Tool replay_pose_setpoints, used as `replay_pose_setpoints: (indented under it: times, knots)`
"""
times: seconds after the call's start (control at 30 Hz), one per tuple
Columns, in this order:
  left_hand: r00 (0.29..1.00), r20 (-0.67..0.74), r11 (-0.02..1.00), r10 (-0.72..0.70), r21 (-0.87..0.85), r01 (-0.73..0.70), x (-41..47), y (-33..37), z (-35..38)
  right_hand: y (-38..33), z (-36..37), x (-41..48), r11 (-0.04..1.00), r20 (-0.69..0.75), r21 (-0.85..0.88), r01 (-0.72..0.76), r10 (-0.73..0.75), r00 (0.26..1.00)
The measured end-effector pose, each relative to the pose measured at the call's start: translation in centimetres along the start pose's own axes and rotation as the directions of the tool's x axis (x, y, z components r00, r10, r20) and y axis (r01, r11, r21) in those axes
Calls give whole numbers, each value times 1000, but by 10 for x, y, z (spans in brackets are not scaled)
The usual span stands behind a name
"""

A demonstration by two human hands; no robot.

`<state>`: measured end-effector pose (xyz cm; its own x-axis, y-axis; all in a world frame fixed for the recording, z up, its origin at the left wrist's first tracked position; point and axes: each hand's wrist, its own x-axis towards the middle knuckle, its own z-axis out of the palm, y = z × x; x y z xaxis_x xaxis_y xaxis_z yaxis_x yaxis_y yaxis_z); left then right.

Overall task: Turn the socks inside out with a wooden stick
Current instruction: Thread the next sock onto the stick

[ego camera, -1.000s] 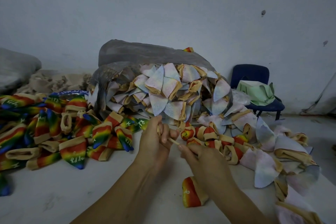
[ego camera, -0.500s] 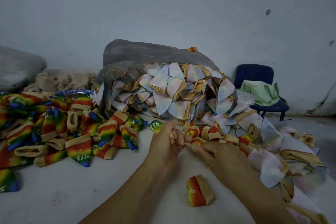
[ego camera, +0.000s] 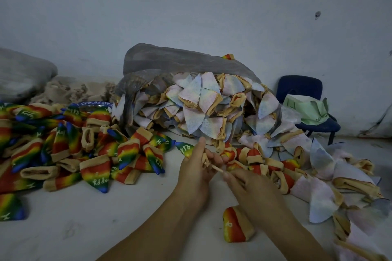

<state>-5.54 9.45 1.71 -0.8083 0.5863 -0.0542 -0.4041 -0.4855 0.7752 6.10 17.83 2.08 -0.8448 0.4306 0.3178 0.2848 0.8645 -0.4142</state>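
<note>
Nearest of all, just this side of the wooden stick (ego camera: 216,168) and under the right wrist, a lone sock (ego camera: 236,226) lay on the pale surface: soft knit, red fading to yellow, with a tan ribbed cuff.

The right hand (ego camera: 252,188) had its fingers curled and pinched the stick's near end. The left hand (ego camera: 195,172) was closed round the held sock (ego camera: 205,158), whose tan cuff sat bunched on the stick's far end. Only a short, thin, pale length of wood showed between the two hands.

This looked like the threading step, with the sock gathered over the stick. The next move probably called for a steady push along the stick while the left fingers rolled the stretchy cuff back over itself.

Left of the stick, rainbow socks (ego camera: 63,150) lay heaped, bright and wedge-shaped, some lettered. Beyond and to the right of the stick, pale socks (ego camera: 203,108) with a washed-out look spilled from a crumpled grey sack (ego camera: 180,59). Farther right of the stick stood a blue chair (ego camera: 301,89) by the wall.
</note>
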Motion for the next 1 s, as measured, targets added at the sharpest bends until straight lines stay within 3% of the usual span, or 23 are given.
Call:
replay_pose_setpoints:
  times: [0.13,0.43,0.6,0.7,0.8,0.9,1.0]
  knots:
    - [1000,-4,993,28,-112,-29,3,7,-4,11,-6,2,993,37,-91,76,-73,997]
    - [988,142,984,56,161,-79,-5,7,1,12,-15,1,979,-44,-177,99,-108,993]
    - [965,259,940,31,321,-117,-8,3,2,10,-17,-1,992,57,117,45,-52,997]
    - [957,287,924,35,356,-141,-6,7,1,2,-6,-1,897,126,427,-111,62,990]
    - [960,281,908,15,397,-130,-2,6,1,1,1,-2,804,204,561,-198,98,974]
    - [968,249,887,9,445,-123,0,2,-2,5,0,-2,863,160,487,-135,63,985]
    - [976,215,895,18,432,-112,-2,0,-8,11,-8,-1,979,59,202,-30,19,998]
